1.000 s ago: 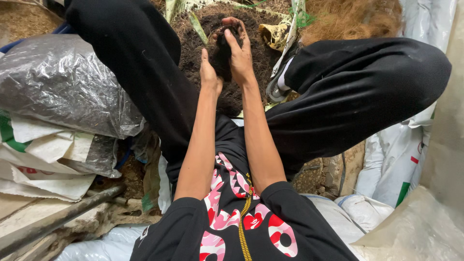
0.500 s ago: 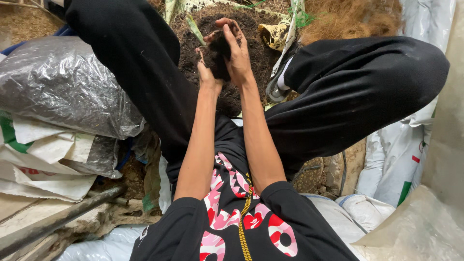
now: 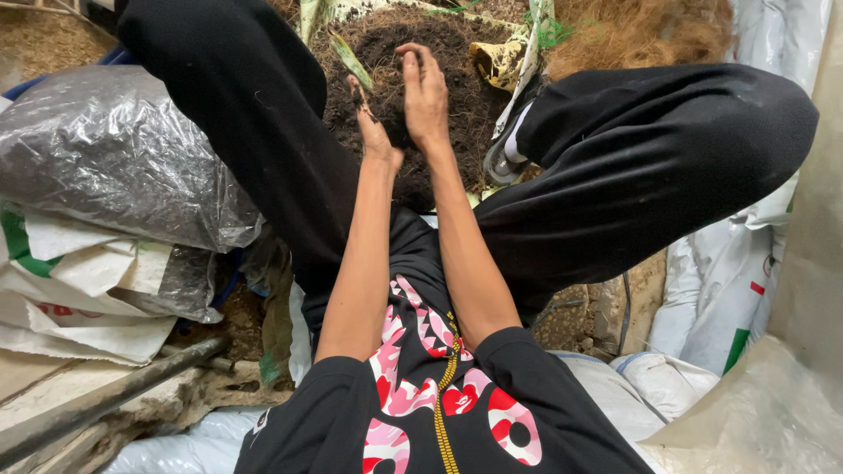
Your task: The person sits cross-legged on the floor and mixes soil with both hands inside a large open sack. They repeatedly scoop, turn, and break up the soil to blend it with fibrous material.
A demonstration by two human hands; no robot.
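Observation:
I sit with my legs in black trousers spread around a heap of dark soil [image 3: 465, 101]. My left hand [image 3: 376, 136] and my right hand [image 3: 426, 96] are held just above the heap, palms facing each other with a small gap. The fingers of both are straight and apart, with crumbs of soil stuck to them. I see no clump held between the palms; only the heap shows behind them. A narrow green leaf [image 3: 351, 61] lies on the soil beside my left fingertips.
My shoe [image 3: 505, 156] rests at the heap's right edge. Brown coir fibre [image 3: 641, 35] lies at the back right. A grey plastic bag [image 3: 114, 158] and white sacks [image 3: 88, 281] crowd the left, above a metal pipe [image 3: 105, 399]. More white bags [image 3: 720, 298] stand on the right.
Both hands were cupped together around a dark clump of soil; now they have parted and straightened, and the clump is no longer between them.

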